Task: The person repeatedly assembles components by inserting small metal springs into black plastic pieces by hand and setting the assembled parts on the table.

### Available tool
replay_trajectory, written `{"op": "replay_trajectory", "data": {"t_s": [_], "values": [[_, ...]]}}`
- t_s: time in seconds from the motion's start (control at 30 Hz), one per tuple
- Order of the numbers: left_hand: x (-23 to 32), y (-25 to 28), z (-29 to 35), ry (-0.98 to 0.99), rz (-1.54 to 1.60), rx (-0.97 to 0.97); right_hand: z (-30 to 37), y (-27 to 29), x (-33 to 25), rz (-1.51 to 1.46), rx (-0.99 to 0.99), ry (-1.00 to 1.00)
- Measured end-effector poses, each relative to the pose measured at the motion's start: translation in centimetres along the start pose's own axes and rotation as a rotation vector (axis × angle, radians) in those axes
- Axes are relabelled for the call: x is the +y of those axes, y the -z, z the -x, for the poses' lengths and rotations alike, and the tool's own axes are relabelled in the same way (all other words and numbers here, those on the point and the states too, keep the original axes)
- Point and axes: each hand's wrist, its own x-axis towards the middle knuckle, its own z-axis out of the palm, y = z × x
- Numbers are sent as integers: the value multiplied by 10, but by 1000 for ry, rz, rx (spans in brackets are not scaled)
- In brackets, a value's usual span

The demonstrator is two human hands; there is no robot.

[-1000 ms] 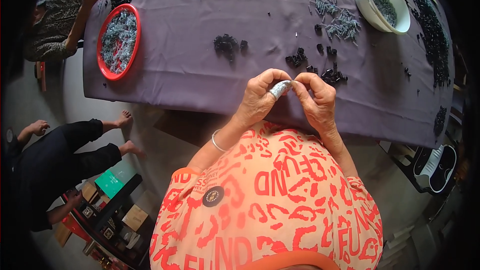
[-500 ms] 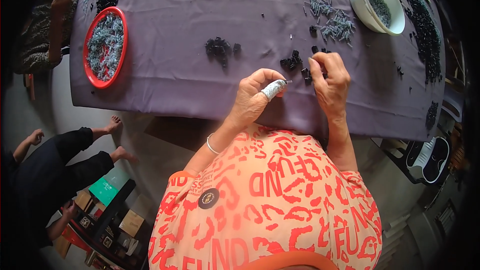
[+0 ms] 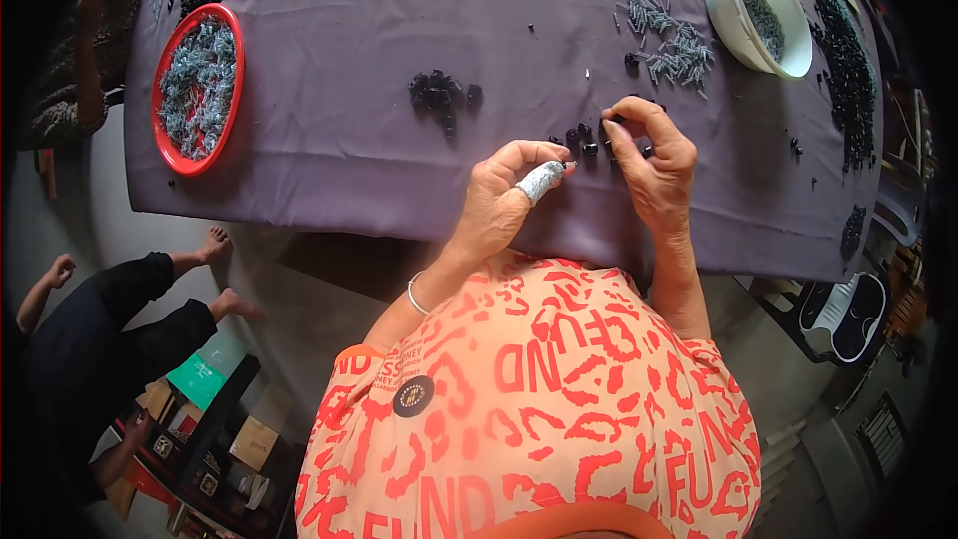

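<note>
My left hand (image 3: 504, 202) hovers over the near part of the purple cloth (image 3: 339, 165), fingers curled and pinched against the thumb, which is wrapped in grey tape (image 3: 542, 180). Whether something tiny sits in that pinch is too small to see. My right hand (image 3: 654, 158) is a little further out, its fingertips closed on a small black piece (image 3: 616, 121) at the edge of a scatter of small black pieces (image 3: 582, 140) lying on the cloth. The two hands are apart.
A pile of black pieces (image 3: 444, 95) lies mid-table and thin grey pins (image 3: 674, 40) are heaped near a white bowl (image 3: 720, 10). A red plate (image 3: 168, 152) holds grey bits at the left. More black pieces (image 3: 848, 70) line the right edge. A person in black (image 3: 95, 314) sits on the floor at the left.
My hands were joined close to my chest; they have separated. The right hand reached out to the black pieces and the left hand stays back, pinched.
</note>
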Motion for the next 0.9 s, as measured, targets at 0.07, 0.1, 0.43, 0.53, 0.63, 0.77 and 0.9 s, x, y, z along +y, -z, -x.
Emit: {"op": "replay_trajectory", "data": {"t_s": [0.07, 0.1, 0.43, 0.53, 0.63, 0.77, 0.9], "values": [[-1, 1, 0, -29, -22, -14, 7, -2, 0, -205, 22, -90], [-1, 1, 0, -28, -25, -11, 9, -3, 0, -412, 42, -179], [-5, 1, 1, -85, -20, -12, 34, 3, 1, -459, 7, -110], [-8, 2, 2, -104, -34, -6, 39, 1, -5, -506, 7, -139], [-8, 2, 1, -110, -56, -4, 43, 0, -11, -642, 61, -230], [-10, 2, 2, -146, -57, 1, 50, 3, -9, -453, 102, -90], [-11, 2, 1, -163, -75, -6, 55, 7, -5, -361, 90, -28]]}}
